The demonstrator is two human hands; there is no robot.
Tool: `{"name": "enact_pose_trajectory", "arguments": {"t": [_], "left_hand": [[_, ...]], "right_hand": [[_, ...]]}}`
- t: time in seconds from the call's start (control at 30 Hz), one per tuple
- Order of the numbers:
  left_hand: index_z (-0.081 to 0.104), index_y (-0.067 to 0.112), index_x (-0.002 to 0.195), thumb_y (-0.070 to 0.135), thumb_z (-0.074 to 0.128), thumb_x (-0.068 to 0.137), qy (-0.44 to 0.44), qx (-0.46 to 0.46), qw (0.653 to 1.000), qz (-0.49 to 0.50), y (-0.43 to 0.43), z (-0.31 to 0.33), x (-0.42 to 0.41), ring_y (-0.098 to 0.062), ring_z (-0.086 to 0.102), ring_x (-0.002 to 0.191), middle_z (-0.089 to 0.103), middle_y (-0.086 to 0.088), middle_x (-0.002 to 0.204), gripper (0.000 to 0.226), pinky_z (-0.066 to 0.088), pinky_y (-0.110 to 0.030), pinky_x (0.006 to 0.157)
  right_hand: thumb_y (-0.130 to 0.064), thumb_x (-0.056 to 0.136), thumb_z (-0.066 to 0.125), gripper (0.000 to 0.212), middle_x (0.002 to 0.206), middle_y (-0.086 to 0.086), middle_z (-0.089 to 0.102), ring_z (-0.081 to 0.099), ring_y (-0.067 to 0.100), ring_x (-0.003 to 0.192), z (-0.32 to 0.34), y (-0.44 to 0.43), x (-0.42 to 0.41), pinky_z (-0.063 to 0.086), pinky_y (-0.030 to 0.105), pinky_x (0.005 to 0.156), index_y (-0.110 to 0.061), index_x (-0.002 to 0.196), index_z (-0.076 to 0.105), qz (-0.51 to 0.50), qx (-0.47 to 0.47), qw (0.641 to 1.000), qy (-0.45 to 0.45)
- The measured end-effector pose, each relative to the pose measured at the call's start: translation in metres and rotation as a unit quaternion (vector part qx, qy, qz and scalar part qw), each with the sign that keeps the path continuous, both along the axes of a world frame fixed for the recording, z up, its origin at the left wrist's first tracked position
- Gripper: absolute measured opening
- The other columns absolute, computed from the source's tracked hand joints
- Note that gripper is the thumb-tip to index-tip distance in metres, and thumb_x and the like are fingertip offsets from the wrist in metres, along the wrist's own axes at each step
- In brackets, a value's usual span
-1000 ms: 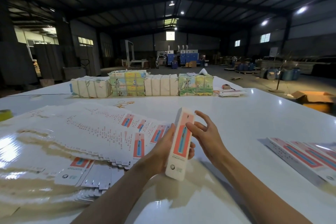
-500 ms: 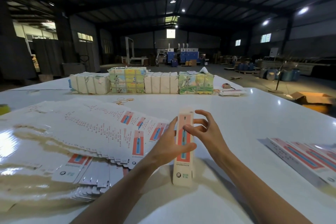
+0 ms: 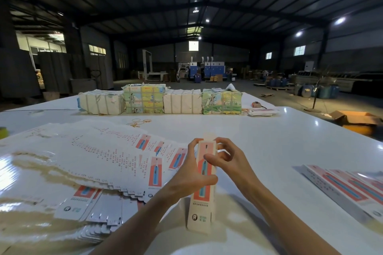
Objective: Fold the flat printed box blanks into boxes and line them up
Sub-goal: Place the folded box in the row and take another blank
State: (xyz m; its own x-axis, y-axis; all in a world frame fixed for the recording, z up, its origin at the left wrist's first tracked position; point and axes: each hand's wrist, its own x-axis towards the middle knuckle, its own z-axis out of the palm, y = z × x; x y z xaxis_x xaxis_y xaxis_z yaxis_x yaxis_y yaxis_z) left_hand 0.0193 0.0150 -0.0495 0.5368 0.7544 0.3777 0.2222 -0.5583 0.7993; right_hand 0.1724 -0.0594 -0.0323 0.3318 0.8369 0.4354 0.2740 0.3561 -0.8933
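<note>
Box (image 3: 202,196) stands upright, gripped between both hands.

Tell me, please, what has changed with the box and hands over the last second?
The box, held tilted a second ago, was swung upright and now stands on end on the table. The left hand keeps gripping its middle; the right hand, open before, has closed on its top end. The fanned blanks and finished boxes stayed put.

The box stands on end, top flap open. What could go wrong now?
The box stands on its narrow end on the glossy table; a hard push on the top flap by the right hand may buckle it. The left hand grips it beside the fanned blanks; one sweep might scatter them.
</note>
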Motion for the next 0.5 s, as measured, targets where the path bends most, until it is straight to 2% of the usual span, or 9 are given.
{"name": "enact_pose_trajectory", "arguments": {"t": [0.07,0.17,0.27,0.37,0.43,0.5], "left_hand": [[0.018,0.071,0.132,0.046,0.089,0.069,-0.003,0.011,1.000,0.017,-0.001,-0.001,0.002,0.021,0.060,0.103,0.060,0.034,0.102,0.098,0.047,-0.002,0.055],[0.027,0.052,0.137,0.052,0.086,0.068,-0.015,-0.004,0.999,0.029,-0.003,-0.001,0.005,0.018,0.063,0.097,0.061,0.023,0.105,0.091,0.049,-0.004,0.055],[0.032,0.045,0.136,0.050,0.082,0.070,-0.012,-0.003,0.999,0.032,-0.003,0.001,0.000,0.017,0.063,0.097,0.062,0.020,0.105,0.084,0.048,-0.003,0.055],[0.025,0.058,0.135,0.053,0.082,0.071,0.025,0.017,0.999,0.015,-0.007,0.006,-0.004,0.013,0.063,0.103,0.055,0.036,0.107,0.086,0.047,-0.001,0.055],[0.018,0.070,0.127,0.049,0.083,0.074,0.053,0.017,0.998,-0.007,-0.010,0.008,-0.004,0.025,0.053,0.105,0.048,0.047,0.104,0.086,0.042,0.003,0.053],[0.017,0.071,0.125,0.046,0.084,0.076,0.067,0.015,0.998,-0.017,-0.011,0.007,-0.004,0.030,0.049,0.103,0.046,0.047,0.102,0.086,0.041,0.004,0.053]], "right_hand": [[-0.043,0.087,0.084,0.046,0.106,-0.014,0.076,0.078,0.018,0.098,-0.001,0.000,0.001,0.064,0.026,0.076,-0.028,0.125,0.062,0.012,-0.009,1.000,-0.009],[-0.040,0.091,0.081,0.039,0.107,-0.011,0.077,0.078,0.019,0.099,-0.002,0.002,0.001,0.065,0.030,0.078,-0.025,0.122,0.063,0.036,-0.031,0.999,-0.025],[-0.045,0.098,0.071,0.030,0.106,-0.008,0.076,0.078,0.020,0.098,0.000,0.003,-0.001,0.064,0.027,0.080,-0.024,0.118,0.064,0.019,-0.024,1.000,-0.008],[-0.038,0.109,0.054,0.026,0.097,0.004,0.079,0.079,0.025,0.091,0.003,0.003,0.002,0.063,0.030,0.080,-0.015,0.120,0.059,0.013,-0.014,0.995,0.102],[-0.029,0.111,0.052,0.023,0.094,0.007,0.080,0.079,0.029,0.092,0.003,0.002,0.007,0.065,0.036,0.083,-0.011,0.122,0.061,0.004,-0.026,0.994,0.103],[-0.023,0.112,0.051,0.026,0.095,0.010,0.080,0.079,0.032,0.094,0.003,0.001,0.010,0.065,0.041,0.085,-0.005,0.117,0.069,0.008,-0.021,0.998,0.063]]}}
